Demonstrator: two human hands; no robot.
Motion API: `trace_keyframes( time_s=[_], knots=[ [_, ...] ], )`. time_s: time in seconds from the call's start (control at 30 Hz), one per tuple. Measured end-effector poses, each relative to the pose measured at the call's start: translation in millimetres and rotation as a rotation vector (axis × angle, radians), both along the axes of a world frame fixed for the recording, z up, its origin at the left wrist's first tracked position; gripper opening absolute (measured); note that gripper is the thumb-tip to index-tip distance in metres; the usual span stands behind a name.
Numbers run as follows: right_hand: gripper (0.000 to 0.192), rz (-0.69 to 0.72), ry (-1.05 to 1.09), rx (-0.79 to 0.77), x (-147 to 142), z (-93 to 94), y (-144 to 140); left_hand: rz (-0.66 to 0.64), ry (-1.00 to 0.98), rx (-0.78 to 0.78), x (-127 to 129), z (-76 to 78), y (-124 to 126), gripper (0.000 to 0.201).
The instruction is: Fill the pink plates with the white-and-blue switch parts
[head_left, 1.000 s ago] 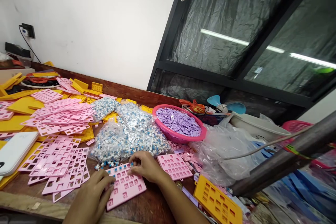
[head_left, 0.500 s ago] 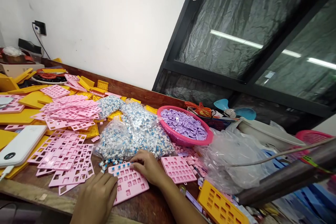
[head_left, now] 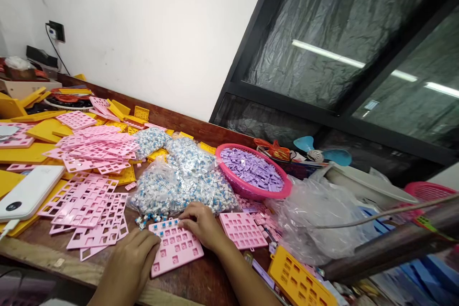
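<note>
The left hand (head_left: 134, 257) lies over the left edge of the plate (head_left: 179, 248), its fingers close together and their tips against the edge; whether the thumb grips from below I cannot tell. The right hand (head_left: 199, 222) is curled at the plate's upper right corner, thumb and forefinger near each other at the end of the top row — whether a part sits between them is hidden.

The plate lies on the table (head_left: 193, 288), lower middle of the frame, blue-and-white switches (head_left: 170, 224) along its top row. The work in hand looks like setting these. To do it well, I would brace the plate with the left hand, square each switch to its hole, and press straight down — a tilted push could bend or jam it.

Just beyond its upper left corner lie loose switches (head_left: 144, 220); behind them, filled bags (head_left: 154, 189).
</note>
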State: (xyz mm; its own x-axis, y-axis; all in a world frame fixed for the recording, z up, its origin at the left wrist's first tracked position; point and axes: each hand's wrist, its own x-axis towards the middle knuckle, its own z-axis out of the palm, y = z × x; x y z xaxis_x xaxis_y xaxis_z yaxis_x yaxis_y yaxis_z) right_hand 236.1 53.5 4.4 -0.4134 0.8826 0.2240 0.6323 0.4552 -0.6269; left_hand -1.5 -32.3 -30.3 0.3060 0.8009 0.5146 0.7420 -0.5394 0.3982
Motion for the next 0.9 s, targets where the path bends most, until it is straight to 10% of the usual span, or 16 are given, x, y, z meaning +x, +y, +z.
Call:
trace_keyframes(
  time_s=[0.6, 0.73, 0.9],
  knots=[
    [0.009, 0.084, -0.078, -0.096, 5.3, 23.9, -12.9, 0.112, 0.385, 0.135, 27.3, -9.1, -28.3, 0.022],
    [0.010, 0.088, -0.039, -0.061, -9.2, 24.4, -19.2, 0.012, 0.217, 0.081, 8.3, 5.7, -17.7, 0.019],
    [0.017, 0.057, -0.020, 0.054, -34.0, 11.5, -22.2, 0.241, 0.106, -0.058, -33.9, 16.3, 6.0, 0.024]
  ],
)
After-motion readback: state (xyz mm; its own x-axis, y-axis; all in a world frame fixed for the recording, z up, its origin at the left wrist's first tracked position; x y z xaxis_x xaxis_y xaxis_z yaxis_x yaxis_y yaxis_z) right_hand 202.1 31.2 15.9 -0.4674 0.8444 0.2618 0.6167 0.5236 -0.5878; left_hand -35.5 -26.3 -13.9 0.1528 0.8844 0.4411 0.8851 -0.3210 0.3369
